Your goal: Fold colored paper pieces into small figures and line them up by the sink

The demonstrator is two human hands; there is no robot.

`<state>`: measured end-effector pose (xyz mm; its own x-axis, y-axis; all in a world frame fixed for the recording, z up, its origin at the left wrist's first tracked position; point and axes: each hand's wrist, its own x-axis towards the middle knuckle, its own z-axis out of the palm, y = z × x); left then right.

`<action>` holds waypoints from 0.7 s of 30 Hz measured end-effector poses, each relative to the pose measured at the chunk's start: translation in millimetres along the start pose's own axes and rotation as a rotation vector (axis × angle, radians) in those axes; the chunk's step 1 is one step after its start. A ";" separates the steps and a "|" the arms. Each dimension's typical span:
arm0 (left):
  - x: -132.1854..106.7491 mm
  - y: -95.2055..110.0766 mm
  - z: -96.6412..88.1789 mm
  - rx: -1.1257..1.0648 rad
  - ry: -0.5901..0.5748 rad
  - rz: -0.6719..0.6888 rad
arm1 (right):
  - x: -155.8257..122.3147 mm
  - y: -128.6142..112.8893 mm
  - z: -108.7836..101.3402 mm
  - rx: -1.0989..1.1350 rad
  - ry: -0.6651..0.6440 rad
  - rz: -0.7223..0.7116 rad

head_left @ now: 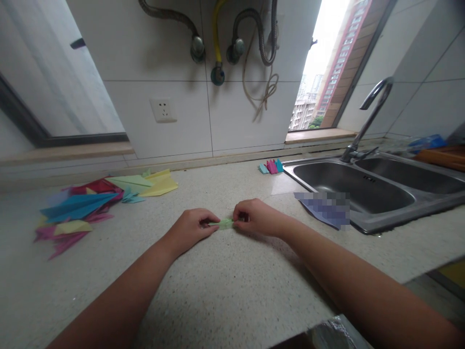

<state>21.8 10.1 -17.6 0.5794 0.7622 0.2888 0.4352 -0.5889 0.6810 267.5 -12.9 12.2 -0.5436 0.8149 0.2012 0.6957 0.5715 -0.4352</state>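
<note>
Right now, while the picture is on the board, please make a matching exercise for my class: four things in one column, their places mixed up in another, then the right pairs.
Things:
1. Light green paper
2. Wall socket
3. Blue paper plane
4. Tap

Places:
A. In the pile of folded paper on the left side of the counter
B. At the back of the sink
C. Between the left hand and the right hand
D. On the tiled wall, left of the yellow hose

Right pairs: 1-C, 2-D, 3-A, 4-B
</note>
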 end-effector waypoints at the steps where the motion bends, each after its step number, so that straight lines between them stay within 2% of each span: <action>1: -0.1 -0.5 0.2 -0.004 0.001 -0.004 | -0.5 0.0 -0.8 -0.010 -0.001 -0.001; 21: 0.3 -5.1 -0.9 -0.043 0.016 -0.031 | -5.3 -1.8 -9.2 -0.014 -0.077 0.005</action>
<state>19.2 13.6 -20.4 0.5550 0.7840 0.2780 0.4226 -0.5536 0.7176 273.4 -17.4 20.0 -0.5744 0.8080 0.1312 0.7046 0.5696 -0.4231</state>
